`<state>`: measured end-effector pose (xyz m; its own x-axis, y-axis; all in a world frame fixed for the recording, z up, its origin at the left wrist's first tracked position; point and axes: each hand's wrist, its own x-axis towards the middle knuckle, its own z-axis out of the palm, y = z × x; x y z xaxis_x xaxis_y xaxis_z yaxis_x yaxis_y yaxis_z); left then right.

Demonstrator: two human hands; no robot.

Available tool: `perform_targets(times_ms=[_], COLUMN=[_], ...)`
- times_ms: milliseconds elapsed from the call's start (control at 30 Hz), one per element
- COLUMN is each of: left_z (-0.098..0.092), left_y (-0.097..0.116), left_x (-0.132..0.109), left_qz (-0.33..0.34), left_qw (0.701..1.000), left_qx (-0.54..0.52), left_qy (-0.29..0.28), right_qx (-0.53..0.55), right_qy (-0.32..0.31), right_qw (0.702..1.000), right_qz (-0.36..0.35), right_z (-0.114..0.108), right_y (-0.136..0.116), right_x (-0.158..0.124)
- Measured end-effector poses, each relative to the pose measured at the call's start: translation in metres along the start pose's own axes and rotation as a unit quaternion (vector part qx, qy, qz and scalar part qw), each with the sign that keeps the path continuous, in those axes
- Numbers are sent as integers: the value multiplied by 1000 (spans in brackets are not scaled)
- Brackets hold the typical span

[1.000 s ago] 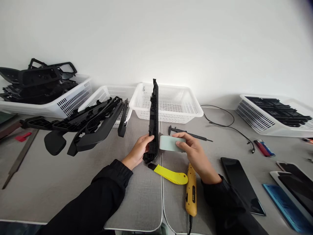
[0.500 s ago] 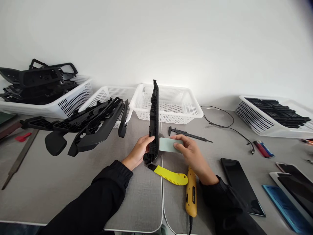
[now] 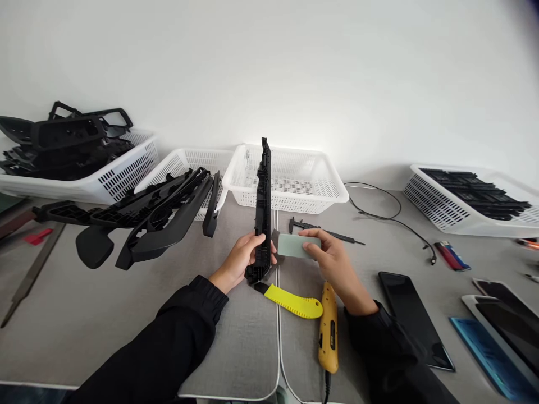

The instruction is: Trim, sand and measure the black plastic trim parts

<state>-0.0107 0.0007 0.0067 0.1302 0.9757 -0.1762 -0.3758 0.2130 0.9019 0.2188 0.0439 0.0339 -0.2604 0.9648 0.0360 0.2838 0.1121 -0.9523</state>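
While the left hand (image 3: 239, 259) grips a black strip (image 3: 263, 210) over the tabletop (image 3: 227, 348) and the right hand (image 3: 334, 264) pinches a pale block (image 3: 290, 246) beside it, that piece looks unfinished tbh (more parts (image 3: 166, 238) probably waiting).

Four white baskets (image 3: 290, 203) stand beyond the single yellow cutter (image 3: 295, 301). Near that cutter: one corded tool (image 3: 328, 334), one pale green block (image 3: 291, 246), one caliper (image 3: 346, 238). Right of it, four phone-like slabs (image 3: 415, 317); well left, one file (image 3: 36, 269).

soft bright light, wall (image 3: 290, 106) palest mid-frame; side edges stretched
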Motion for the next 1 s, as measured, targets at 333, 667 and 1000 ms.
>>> perform_targets(times_ms=[333, 667, 1000], left_z=[6, 6, 5], left_y=[-1, 0, -8], left_x=[2, -1, 3], left_qz=[3, 10, 36], left_qw=[995, 993, 998], left_qx=[-19, -98, -48], left_qy=[101, 64, 35], right_qx=[115, 43, 53], right_qy=[-135, -103, -135], right_qw=[984, 994, 988], right_qz=[-12, -19, -46], right_z=[12, 16, 20], right_y=[-10, 3, -3], right_x=[-12, -9, -12])
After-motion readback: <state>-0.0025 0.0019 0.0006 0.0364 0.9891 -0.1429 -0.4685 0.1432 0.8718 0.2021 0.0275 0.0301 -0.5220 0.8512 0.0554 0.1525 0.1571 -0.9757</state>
